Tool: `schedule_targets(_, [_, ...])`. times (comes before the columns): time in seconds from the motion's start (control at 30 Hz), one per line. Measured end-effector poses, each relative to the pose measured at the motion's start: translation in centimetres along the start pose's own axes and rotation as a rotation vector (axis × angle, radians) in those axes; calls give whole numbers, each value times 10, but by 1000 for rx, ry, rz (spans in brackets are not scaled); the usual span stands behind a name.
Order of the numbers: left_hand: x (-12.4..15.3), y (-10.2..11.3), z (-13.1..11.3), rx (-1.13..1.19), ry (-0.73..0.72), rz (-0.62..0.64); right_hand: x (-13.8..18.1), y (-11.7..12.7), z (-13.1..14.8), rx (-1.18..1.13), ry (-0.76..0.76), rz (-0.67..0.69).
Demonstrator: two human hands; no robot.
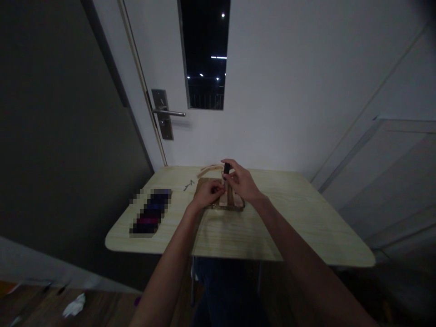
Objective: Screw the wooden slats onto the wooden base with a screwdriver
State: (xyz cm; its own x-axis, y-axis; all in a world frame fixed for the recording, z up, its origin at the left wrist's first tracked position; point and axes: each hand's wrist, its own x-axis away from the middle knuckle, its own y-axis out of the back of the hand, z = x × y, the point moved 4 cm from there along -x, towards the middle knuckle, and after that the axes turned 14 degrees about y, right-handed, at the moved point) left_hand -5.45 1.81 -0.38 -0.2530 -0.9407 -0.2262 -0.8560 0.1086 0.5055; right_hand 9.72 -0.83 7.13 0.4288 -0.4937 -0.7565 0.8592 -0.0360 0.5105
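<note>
Upright between the fingertips of my right hand [241, 180] is a short tool with a black handle [227, 168]; its lower end is too small and dim to make out. My left hand [207, 192] is closed in a pinch near that lower end, and whatever its fingertips hold is hidden. Both hands are over a brown board [215, 206], which lies on the table with a pale wooden piece [224, 200] on it. Curved pale wooden strips [210, 170] show just behind the hands.
A blurred dark flat object [151, 211] lies on the left of the pale table [289, 227]. Several thin dark bits [189, 185] lie left of the board. A white door with a metal handle [170, 112] stands behind the table. Crumpled white paper [74, 305] is on the floor.
</note>
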Motion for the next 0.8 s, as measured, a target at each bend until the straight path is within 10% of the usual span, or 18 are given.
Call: schedule_targets(0.8, [11,-1,-16,-235,-18,-115,0,2,-8,-28,-95,-102])
